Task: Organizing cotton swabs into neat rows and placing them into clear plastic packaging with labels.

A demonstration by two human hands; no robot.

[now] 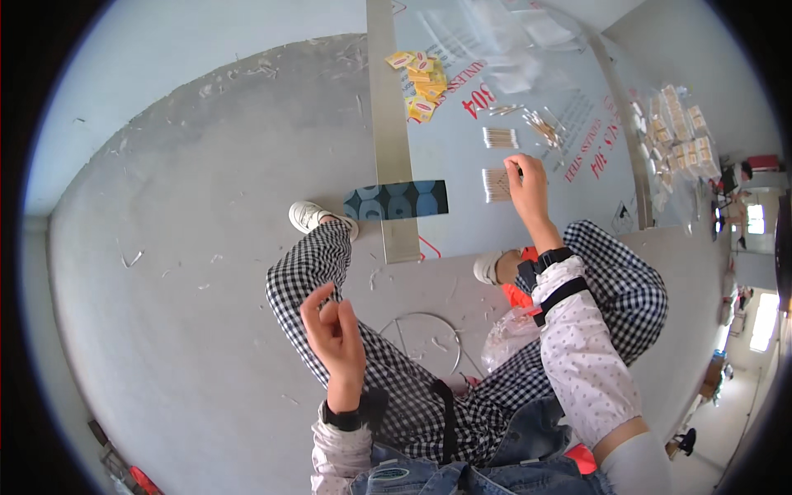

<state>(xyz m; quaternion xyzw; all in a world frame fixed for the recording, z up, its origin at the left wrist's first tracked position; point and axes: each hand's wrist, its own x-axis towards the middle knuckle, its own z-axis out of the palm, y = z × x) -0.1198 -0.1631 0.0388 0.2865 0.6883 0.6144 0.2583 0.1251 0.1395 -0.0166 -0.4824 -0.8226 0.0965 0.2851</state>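
Note:
My right hand (530,188) is over the table with its fingers drawn together, at the right end of a neat row of cotton swabs (495,186). Whatever its fingertips pinch is too small to make out. A second row of cotton swabs (499,138) lies just beyond, and a loose pile of swabs (544,128) is scattered to its right. My left hand (337,338) hovers above my left thigh, off the table, fingers bent but apart, with nothing visible in it.
The steel-sheet table (454,157) carries yellow packets (422,87) at far left, clear plastic bags (520,49) at the back, and a dark blue patterned strip (396,200) across its left edge. Stacked small boxes (681,132) stand right. A plastic bag (507,338) sits below the table.

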